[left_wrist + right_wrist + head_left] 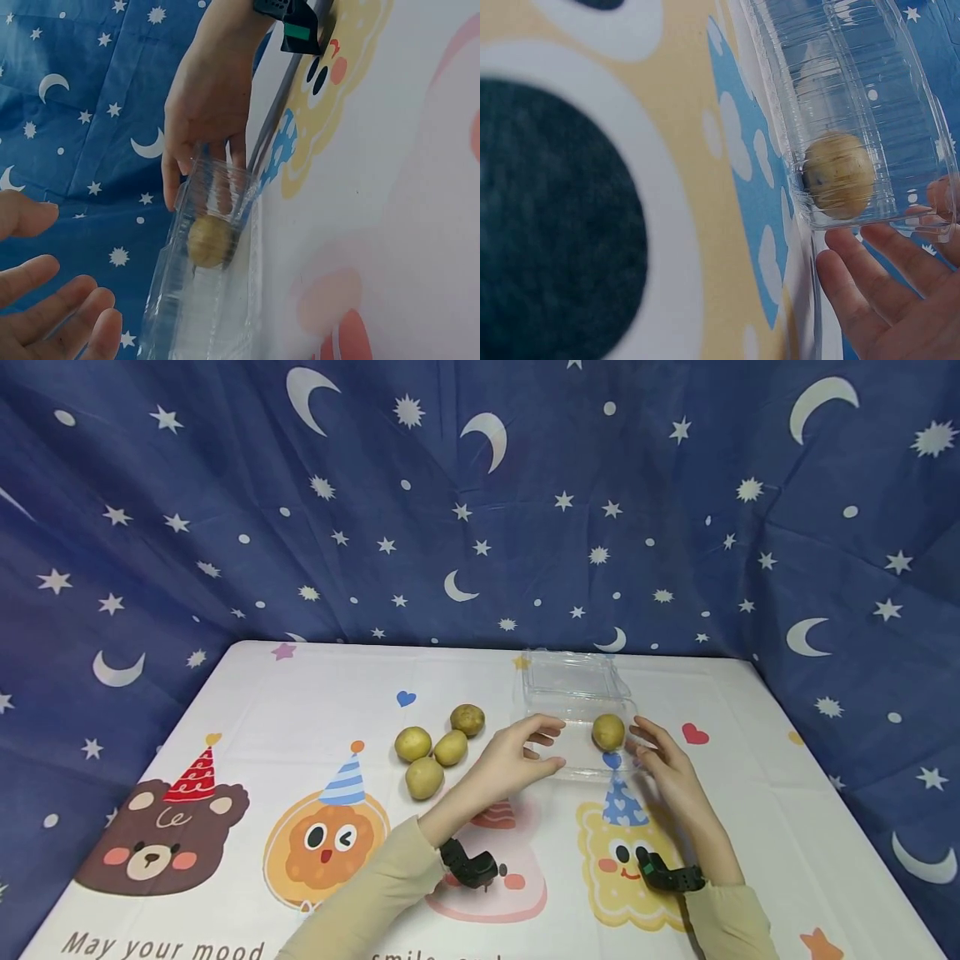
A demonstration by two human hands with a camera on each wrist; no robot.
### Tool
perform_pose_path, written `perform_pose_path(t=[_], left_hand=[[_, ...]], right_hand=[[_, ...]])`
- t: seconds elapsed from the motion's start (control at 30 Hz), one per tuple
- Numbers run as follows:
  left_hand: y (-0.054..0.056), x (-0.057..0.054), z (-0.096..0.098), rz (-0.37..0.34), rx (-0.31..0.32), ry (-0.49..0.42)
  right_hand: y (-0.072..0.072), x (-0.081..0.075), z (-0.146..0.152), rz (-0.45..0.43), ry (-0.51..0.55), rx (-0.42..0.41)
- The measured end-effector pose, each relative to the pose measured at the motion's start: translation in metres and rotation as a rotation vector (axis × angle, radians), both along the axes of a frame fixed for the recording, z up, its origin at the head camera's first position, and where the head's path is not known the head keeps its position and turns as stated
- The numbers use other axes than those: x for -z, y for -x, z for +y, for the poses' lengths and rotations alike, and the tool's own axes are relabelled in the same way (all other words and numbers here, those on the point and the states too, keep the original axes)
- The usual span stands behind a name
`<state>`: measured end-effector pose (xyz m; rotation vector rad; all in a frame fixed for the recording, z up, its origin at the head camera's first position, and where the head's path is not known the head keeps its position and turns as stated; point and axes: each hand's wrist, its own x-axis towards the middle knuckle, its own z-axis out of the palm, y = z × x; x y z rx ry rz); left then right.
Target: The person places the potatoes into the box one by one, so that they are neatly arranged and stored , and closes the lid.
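Observation:
A clear plastic clamshell box [573, 774] lies on the table with its lid [572, 677] folded back. One potato [608, 732] sits inside, near the right end. My right hand [670, 766] is at that end, and in the right wrist view its extended fingers [874, 274] are against or very close to the outer wall; actual contact is hard to tell. At the box's left side is my left hand [517, 752], fingers loosely bent and nothing held. The left wrist view shows its fingers [64, 319] spread apart from the box.
Several loose potatoes [423, 778] are grouped on the table left of my left hand. The white tablecloth [300, 710] has printed cartoon figures. A dark blue curtain [360, 568] with moons and stars hangs behind the table. Each wrist wears a black strap [468, 864].

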<state>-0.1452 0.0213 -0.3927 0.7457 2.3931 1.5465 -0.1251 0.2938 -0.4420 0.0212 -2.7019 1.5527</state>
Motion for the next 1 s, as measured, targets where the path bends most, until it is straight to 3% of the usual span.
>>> perform_pose_path(t=[0.4, 0.53, 0.8, 1.0], left_hand=[[-0.014, 0.000, -0.041, 0.046, -0.058, -0.041], [-0.014, 0.001, -0.055, 0.049, -0.088, -0.052], [-0.013, 0.002, -0.080, -0.038, -0.141, -0.055], [-0.012, 0.003, -0.099, -0.010, -0.186, -0.049]], right_hand=[[0.001, 0.003, 0.000, 0.006, 0.035, 0.003], [0.001, 0.003, 0.000, -0.003, 0.044, -0.001], [0.000, 0.003, 0.000, -0.004, 0.033, 0.009], [0.000, 0.002, 0.000, -0.006, 0.034, 0.005]])
